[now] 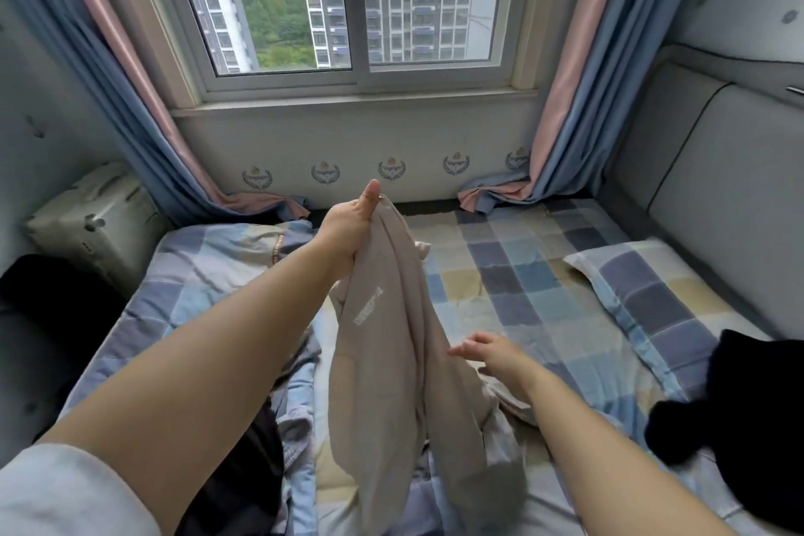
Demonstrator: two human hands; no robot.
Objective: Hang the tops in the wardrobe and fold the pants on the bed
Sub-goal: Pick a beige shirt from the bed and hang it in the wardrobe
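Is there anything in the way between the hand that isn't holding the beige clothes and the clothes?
Nothing visible is in the way. The right hand is open just beside the beige garment, with only air between its fingertips and the cloth. The left hand grips the garment's top, holding it up above the checked bed.

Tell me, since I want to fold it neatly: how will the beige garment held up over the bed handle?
Probably floppy: the beige garment hangs in long limp folds from the left hand gripping its top. Likely light, since one raised hand carries it. Its lower end trails onto the checked bedding, so it may bunch unless the open right hand spreads it.
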